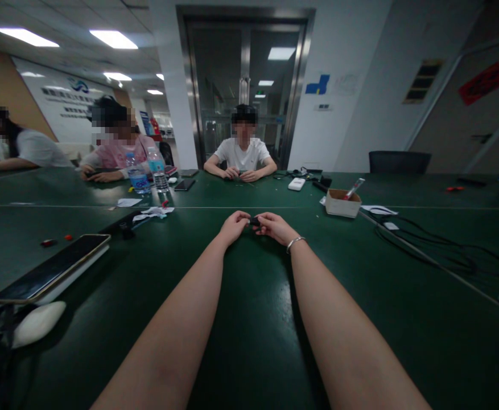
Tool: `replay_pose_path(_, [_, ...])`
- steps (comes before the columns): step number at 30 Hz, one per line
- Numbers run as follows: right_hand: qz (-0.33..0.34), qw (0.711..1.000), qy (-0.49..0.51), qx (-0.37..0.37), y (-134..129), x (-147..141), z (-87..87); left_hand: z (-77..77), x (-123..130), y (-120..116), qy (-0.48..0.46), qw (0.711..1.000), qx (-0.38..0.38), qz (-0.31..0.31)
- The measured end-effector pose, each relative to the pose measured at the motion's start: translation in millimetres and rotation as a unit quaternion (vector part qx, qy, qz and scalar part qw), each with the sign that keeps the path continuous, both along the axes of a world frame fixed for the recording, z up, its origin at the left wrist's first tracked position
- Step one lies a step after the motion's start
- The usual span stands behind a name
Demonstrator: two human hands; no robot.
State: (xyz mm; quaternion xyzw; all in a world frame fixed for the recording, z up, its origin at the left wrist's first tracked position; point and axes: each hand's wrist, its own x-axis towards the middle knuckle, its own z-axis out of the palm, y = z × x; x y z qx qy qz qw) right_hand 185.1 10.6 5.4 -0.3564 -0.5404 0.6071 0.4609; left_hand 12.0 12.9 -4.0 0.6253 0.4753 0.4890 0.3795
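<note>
Both my arms reach forward over the dark green table, and my hands meet near its middle. Between them is a small black object, too small to name. My right hand, with a silver bangle at the wrist, pinches it between thumb and fingers. My left hand is closed at the object's left end, where a small light tip shows by the fingertips. Whether the left fingers grip that tip or a separate piece, I cannot tell.
A phone on a white box and a white mouse-like object lie at left. Two water bottles, a small open box and black cables are farther off. Several people sit across; one person faces me.
</note>
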Motion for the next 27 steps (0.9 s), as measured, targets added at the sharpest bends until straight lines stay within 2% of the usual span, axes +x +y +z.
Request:
replay_pose_path(5, [0.0, 1.0, 0.004, -0.003, -0.5, 0.1, 0.1, 1.1, 0.5, -0.8, -0.008, 1.0, -0.02, 0.0])
replay_pose_path(16, [0.004, 1.0, 0.012, -0.001, 1.0, 0.9, -1.6, -0.1, 1.3, -0.5, 0.003, 1.0, 0.003, -0.003])
replay_pose_path(27, [0.0, 1.0, 0.006, -0.005, -1.1, -0.2, 0.7, 0.5, -0.4, 1.1, 0.014, 1.0, -0.021, -0.005])
